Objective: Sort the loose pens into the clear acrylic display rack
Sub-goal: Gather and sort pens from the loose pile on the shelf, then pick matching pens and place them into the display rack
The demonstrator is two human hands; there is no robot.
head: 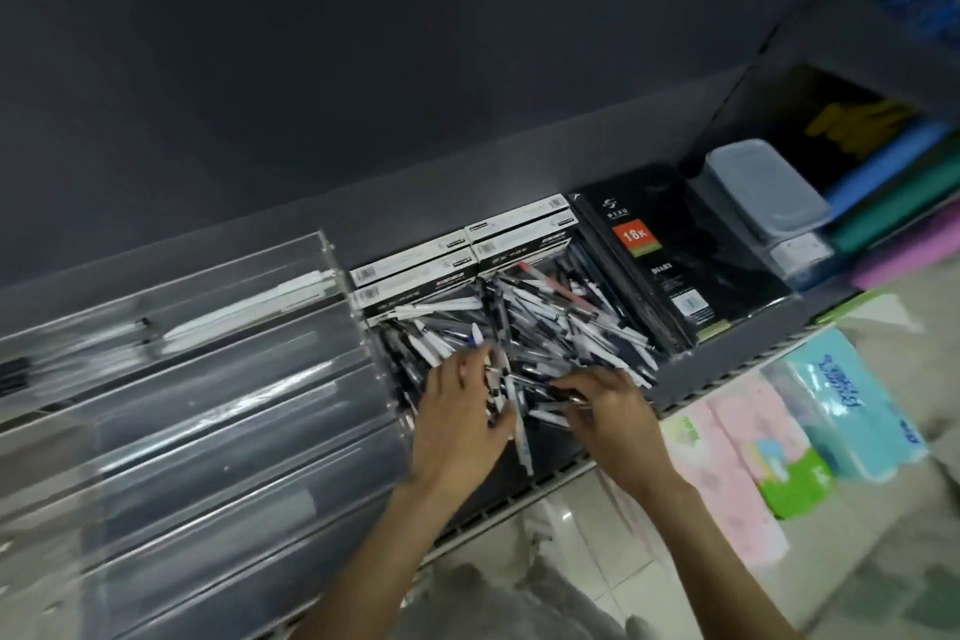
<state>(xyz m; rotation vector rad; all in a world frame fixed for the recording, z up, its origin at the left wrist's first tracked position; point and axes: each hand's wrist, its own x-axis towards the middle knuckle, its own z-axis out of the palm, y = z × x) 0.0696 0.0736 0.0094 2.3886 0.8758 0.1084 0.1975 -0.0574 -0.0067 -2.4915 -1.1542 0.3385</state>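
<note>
Right now both hands are down in the pile of loose pens (524, 327), which is the landmark for everything else. The left hand (460, 413) sits at the near left edge of the pile with its fingers curled round a small bundle of pens (506, 398); one white pen from that bundle sticks out toward the viewer past the hand. The right hand (608, 405) rests on the near right edge of the pile, fingers bent and pinching at a dark pen, though blur keeps me from telling whether it has one fully lifted. The step in hand looks like gathering and sorting out a batch, with the transfer not yet begun. The clear acrylic display rack (197, 379) stands just left of the pile, its tilted channels mostly bare, with a few white pens (260, 307) lying in an upper channel and some dark ones at its far left edge. The next move probably calls for aligning the gathered pens so they point one way, then carrying them left and laying them lengthwise into a channel. Behind the pile sit white and black pen boxes (462, 250); to its right lies a black diary (670, 255).
</note>
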